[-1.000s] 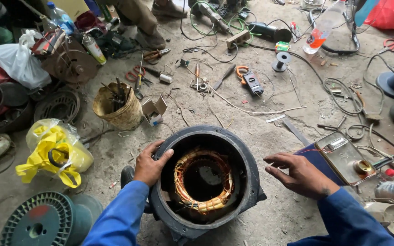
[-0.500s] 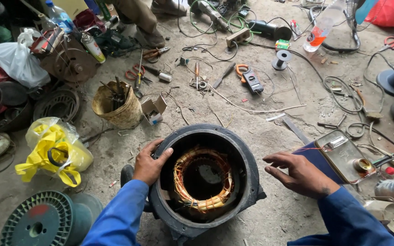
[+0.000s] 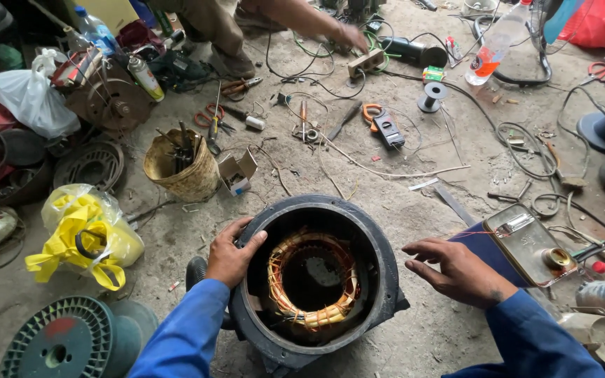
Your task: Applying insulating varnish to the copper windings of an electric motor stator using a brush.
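Honestly, the risk I saw sat around that copper winding [image 3: 311, 287] inside the dark motor housing [image 3: 379, 266], which stood on end at 6 o'clock on the floor. The left hand [image 3: 232, 253] was grasping the rim at 9 o'clock, fingers curled over the edge; the right hand [image 3: 456, 269] hovered flat and released at 3 o'clock, touching nothing. One-handed, I figured the housing could tip or roll toward the metal tin [image 3: 526, 241] and loose wire. Fingers slipping inward could nick the coil's enamel. Another person's hand [image 3: 348, 35] worked at 12 o'clock, well apart. The housing's base was cut off below, and the bore's bottom was too dark to read.
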